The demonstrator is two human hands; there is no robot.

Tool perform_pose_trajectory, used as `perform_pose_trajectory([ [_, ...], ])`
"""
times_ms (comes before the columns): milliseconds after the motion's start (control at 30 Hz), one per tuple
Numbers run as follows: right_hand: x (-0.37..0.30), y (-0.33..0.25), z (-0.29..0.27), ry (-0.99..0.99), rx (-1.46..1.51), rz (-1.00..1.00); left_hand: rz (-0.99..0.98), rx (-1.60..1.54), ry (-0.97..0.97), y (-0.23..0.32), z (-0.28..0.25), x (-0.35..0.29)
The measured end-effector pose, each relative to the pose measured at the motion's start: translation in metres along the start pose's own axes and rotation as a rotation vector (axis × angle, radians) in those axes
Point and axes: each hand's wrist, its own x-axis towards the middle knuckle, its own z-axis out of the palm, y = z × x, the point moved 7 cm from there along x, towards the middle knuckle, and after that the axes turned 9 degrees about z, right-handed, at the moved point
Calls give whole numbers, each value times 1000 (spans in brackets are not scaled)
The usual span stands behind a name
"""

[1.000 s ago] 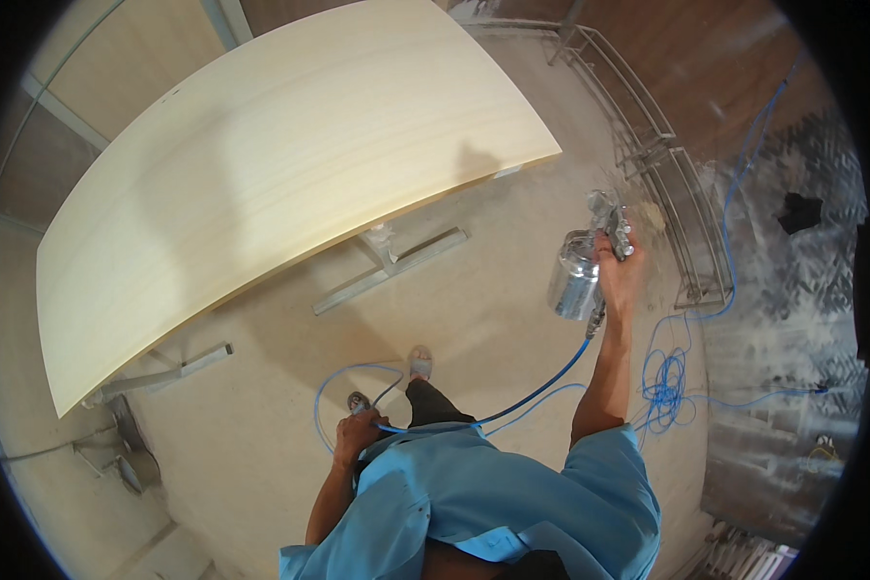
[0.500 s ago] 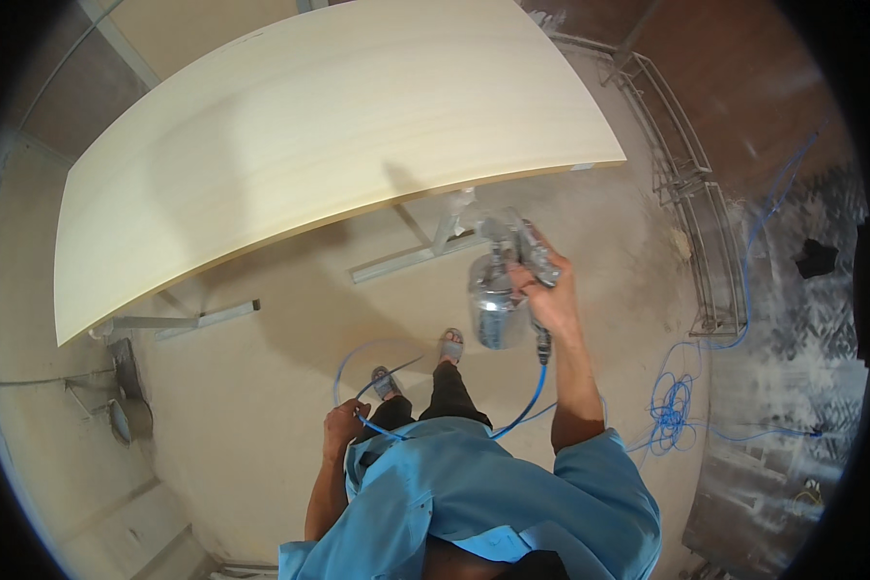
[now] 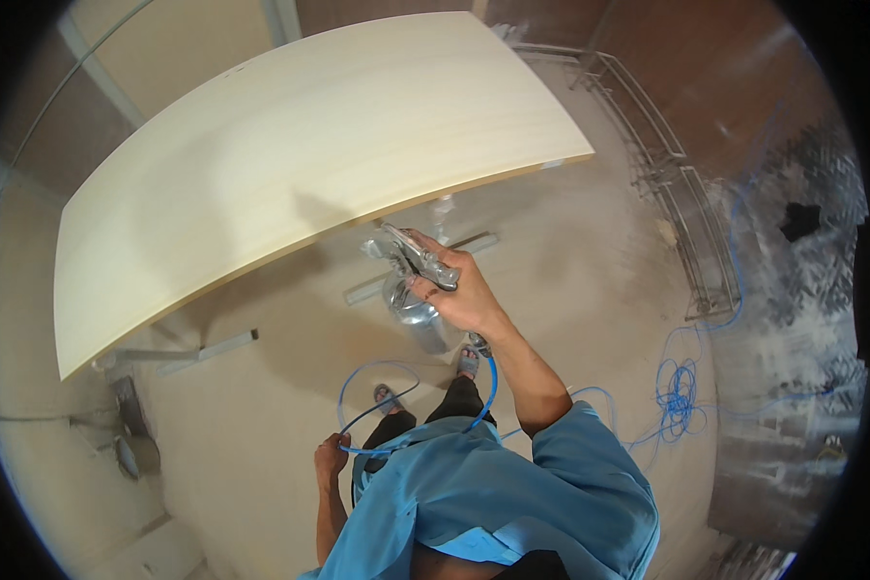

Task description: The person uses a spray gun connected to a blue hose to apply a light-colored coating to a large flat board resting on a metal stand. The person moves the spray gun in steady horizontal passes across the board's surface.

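Note:
A metal spray gun with a round silver cup (image 3: pixel 416 311) under it is in my right hand (image 3: pixel 469 295), its fingers wrapped round the grip. The gun's head is close to the near edge of a long pale board (image 3: pixel 300 145), which lies flat on a metal stand. From the gun's grip a blue air hose (image 3: pixel 493 382) runs down and across my front. My left hand (image 3: pixel 332 456), low at my left side, is closed on a loop of that hose.
Metal stand feet (image 3: pixel 208 353) rest on the floor under the board. At the right, metal frames (image 3: pixel 691 232) stand along the floor's edge, and a tangle of blue hose (image 3: pixel 680 396) lies near them. A round object (image 3: pixel 126 456) sits at the lower left.
My right hand has carried the spray gun leftward along the board's near edge. My left hand has dropped slightly, still on the hose. The whole view has shifted a little.

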Motion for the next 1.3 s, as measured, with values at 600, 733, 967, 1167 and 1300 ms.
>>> perform_pose_trajectory([
  [600, -31, 82, -382, 936, -515, 127, 403, 58, -21, 298, 49, 104],
  [733, -36, 104, -421, 870, -363, 83, 414, 62, -19, 331, 68, 109],
  [967, 34, 88, -396, 537, -21, 101, 318, 109, -66, 357, 51, 128],
  [1167, 109, 27, -414, -13, 220, 28, 331, 68, -31, 460, 40, 154],
  [1300, 120, 17, -441, -181, 287, 5, 347, 66, -10, 499, 44, 176],
])
